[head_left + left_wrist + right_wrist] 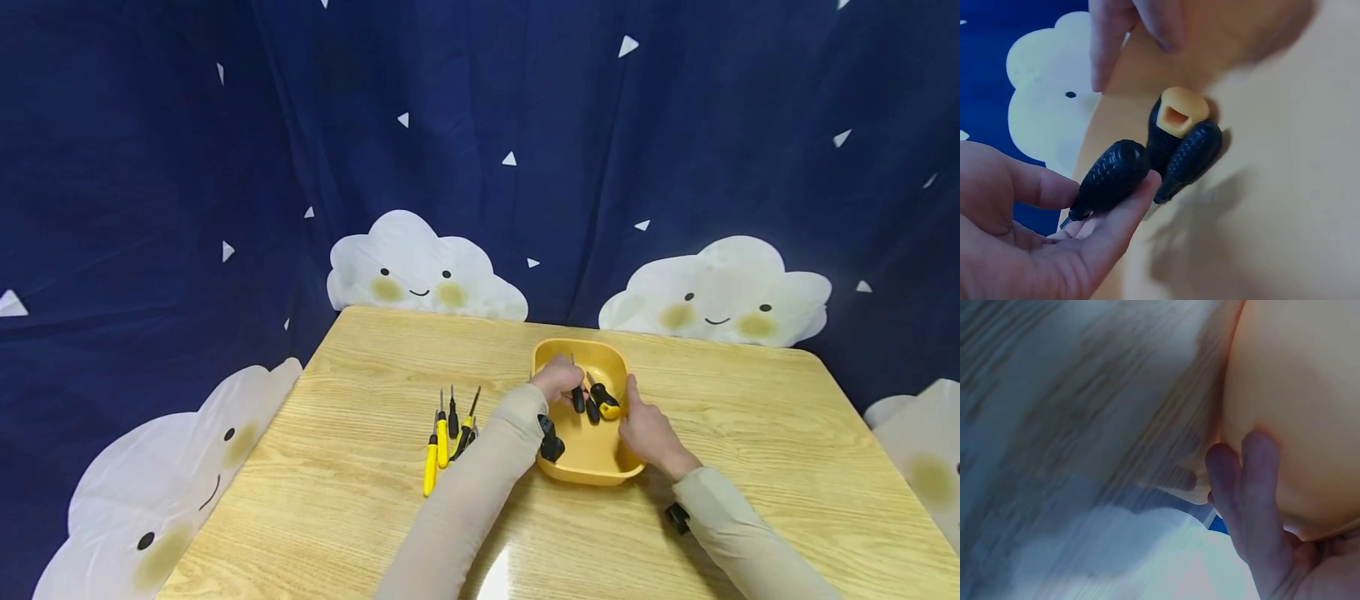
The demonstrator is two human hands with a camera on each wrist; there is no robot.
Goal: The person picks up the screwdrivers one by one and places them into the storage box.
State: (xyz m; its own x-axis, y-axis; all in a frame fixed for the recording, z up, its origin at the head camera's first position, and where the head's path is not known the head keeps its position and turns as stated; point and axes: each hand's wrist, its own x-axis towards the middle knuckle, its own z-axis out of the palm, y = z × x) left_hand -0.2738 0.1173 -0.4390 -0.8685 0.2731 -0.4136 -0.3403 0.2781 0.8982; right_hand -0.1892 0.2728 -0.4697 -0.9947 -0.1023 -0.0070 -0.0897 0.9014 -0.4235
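Note:
Over a yellow plastic bin (588,477), my left hand (557,379) pinches a black-handled screwdriver (1114,175) between thumb and fingers. Its handle end faces the left wrist camera, with a bit of the shaft showing past the fingers. Just beneath lie a black screwdriver (1190,156) and a thicker black-and-yellow screwdriver (604,402), side by side on the bin's floor. My right hand (654,433) grips the bin's right wall, fingers along the outside and thumb over the rim. In the right wrist view, fingertips (1260,447) rest against the outer wall.
Left of the bin, several screwdrivers lie on the wooden table (360,375): a yellow one (431,467), another yellow one (442,437), a small black one (453,419) and a black-and-yellow one (462,437). My left forearm partly covers this group. A dark blue curtain (450,100) hangs behind the table.

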